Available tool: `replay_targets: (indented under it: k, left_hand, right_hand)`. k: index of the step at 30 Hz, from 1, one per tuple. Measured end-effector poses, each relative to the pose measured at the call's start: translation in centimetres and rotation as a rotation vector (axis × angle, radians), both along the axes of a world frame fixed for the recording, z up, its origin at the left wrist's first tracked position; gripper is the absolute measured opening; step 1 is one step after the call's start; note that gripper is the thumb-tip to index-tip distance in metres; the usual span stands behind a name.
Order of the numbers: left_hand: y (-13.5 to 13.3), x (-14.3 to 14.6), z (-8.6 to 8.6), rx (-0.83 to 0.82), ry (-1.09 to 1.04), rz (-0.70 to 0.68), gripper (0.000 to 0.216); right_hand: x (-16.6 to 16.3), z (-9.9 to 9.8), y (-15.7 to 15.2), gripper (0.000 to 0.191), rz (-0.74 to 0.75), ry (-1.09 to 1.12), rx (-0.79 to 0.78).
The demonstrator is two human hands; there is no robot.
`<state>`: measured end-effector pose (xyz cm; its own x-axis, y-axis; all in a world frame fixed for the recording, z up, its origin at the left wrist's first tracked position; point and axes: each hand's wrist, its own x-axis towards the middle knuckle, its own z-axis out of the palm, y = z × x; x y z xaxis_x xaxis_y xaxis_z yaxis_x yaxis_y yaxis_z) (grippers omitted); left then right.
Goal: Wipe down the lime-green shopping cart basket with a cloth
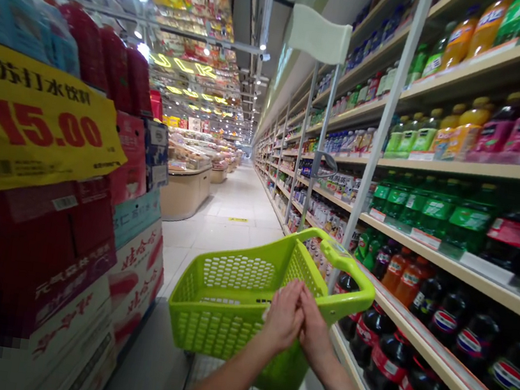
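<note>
A lime-green plastic shopping cart (217,328) with perforated sides stands in front of me, turned so that its handle (362,293) is at the right. Over its near rim my left hand (282,314) and my right hand (313,325) meet, fingers closed and pressed together. A small whitish bit shows at the left edge of my left hand; I cannot make out what it is. Whether my hands rest on the rim is hidden from this angle.
Tall shelves (477,167) of bottled drinks line the right side, close to the cart. On the left rise stacked drink cartons (140,255) under a yellow price sign (37,125). A tiled aisle (237,201) runs ahead past rounded display counters (185,194).
</note>
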<state>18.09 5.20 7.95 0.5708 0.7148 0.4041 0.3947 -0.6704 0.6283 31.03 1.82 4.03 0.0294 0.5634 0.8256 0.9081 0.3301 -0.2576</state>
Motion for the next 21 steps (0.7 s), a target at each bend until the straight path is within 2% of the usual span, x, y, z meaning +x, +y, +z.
replay_targets:
  k: [3, 8, 11, 13, 15, 16, 18, 21]
  left_hand:
    - [0.5, 2.6, -0.6, -0.046, -0.071, 0.006, 0.049]
    - [1.6, 4.5, -2.0, 0.016, -0.056, 0.104, 0.028]
    - [2.9, 2.2, -2.8, 0.075, -0.010, 0.142, 0.028]
    - [3.8, -0.8, -3.5, 0.074, 0.046, 0.281, 0.030]
    - [4.4, -3.9, -4.2, 0.046, 0.098, 0.480, 0.037]
    - [4.6, -5.0, -4.5, 0.030, 0.118, 0.518, 0.040]
    - [4.9, -6.1, -4.9, 0.001, 0.123, 0.463, 0.042]
    - [5.8, -5.7, -4.3, -0.026, 0.024, 0.313, 0.042]
  right_hand:
    - [-0.1, 0.4, -0.6, 0.057, -0.055, 0.071, -0.007]
    - [2.4, 2.4, -1.3, 0.056, -0.093, -0.104, -0.028]
    - [3.8, 2.6, -0.5, 0.044, -0.256, -0.217, -0.049]
    - [4.3, 2.5, 0.1, 0.037, -0.314, -0.309, -0.100]
    - [4.3, 2.6, 0.6, 0.034, -0.334, -0.360, -0.134]
    - [4.0, 2.7, 0.8, 0.032, -0.347, -0.362, -0.141]
    - [3.1, 3.2, 1.3, 0.030, -0.358, -0.351, -0.154]
    - [1.5, 3.6, 2.1, 0.029, -0.294, -0.347, -0.195]
